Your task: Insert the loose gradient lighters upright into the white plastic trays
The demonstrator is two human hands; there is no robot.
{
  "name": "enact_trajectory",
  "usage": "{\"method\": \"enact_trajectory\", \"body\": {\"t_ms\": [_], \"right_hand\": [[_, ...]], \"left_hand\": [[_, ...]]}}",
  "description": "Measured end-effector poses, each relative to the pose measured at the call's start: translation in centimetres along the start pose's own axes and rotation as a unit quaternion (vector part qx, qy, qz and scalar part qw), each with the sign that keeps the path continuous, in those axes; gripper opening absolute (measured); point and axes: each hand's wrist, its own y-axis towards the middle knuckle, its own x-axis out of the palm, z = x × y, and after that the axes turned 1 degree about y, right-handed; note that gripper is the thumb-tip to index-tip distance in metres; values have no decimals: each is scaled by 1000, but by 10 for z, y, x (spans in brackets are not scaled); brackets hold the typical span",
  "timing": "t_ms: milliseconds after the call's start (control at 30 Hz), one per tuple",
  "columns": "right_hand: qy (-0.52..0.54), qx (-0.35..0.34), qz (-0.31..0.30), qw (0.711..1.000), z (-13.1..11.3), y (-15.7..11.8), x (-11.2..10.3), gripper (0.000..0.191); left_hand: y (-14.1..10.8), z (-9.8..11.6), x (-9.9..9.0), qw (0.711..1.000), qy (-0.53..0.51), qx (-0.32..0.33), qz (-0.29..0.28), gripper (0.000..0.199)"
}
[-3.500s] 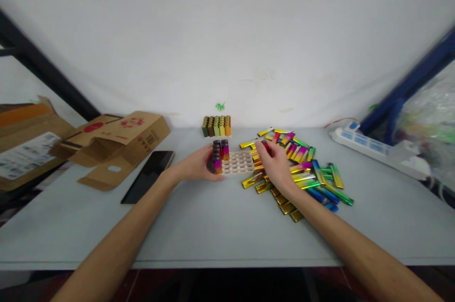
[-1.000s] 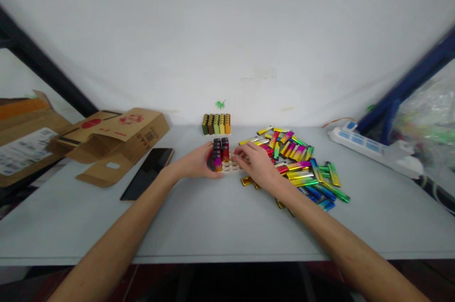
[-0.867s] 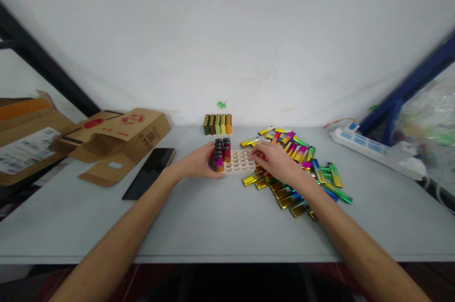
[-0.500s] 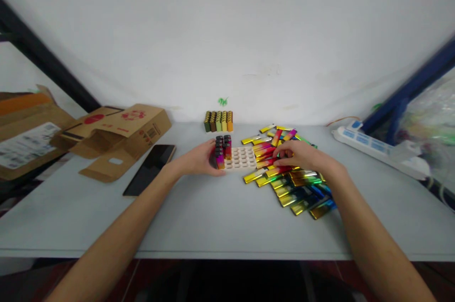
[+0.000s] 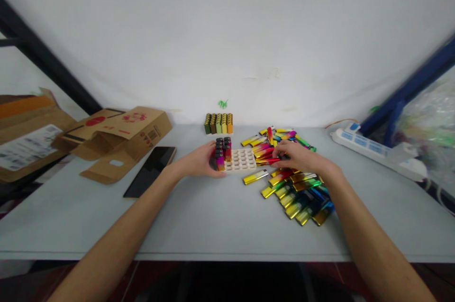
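My left hand (image 5: 202,160) is closed around the left end of a white holed tray (image 5: 240,165). Purple-red lighters (image 5: 221,162) with black tops stand upright in the tray's left holes, beside my fingers; the holes to the right show bare. My right hand (image 5: 293,155) lies over a loose heap of shiny lighters (image 5: 295,205), its fingers curled down and pinching a red-and-yellow lighter (image 5: 265,162) near the tray's right edge. The fingertips are partly hidden. A single yellow lighter (image 5: 256,177) rests in front of the heap's left side.
Against the wall stands a filled block of upright lighters (image 5: 218,123). To the left are a dark phone (image 5: 151,171), an opened cardboard box (image 5: 142,124) and a brown parcel (image 5: 31,136). A white power strip (image 5: 380,150) lies at the right.
Lighters in the heap have shifted under my right hand, several toward the front edge. My right hand has moved slightly left. My left hand stays at the tray.
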Motion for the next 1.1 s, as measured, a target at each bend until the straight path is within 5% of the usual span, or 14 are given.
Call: {"method": "enact_trajectory", "body": {"t_ms": [167,333,500,600,800,1100], "right_hand": [[166,-37,89,981,-10,0,-8,32],[399,-3,122,909,-29,0,-4,37],[524,-8,118,843,-46,5,13,36],[554,-14,109,825,-54,10,25,37],[537,-18,91,839,-70,13,37,42],[594,55,76,799,-79,24,48,59]], "left_hand": [[0,2,0,1000,-2,-10,-7,78],[0,3,0,1000,-3,-11,-6,78],[0,3,0,1000,-5,-4,-1,81],[0,1,1,1000,-3,0,1,82],[0,-2,2,1000,-11,5,1,86],[1,1,2,1000,-24,5,1,84]]}}
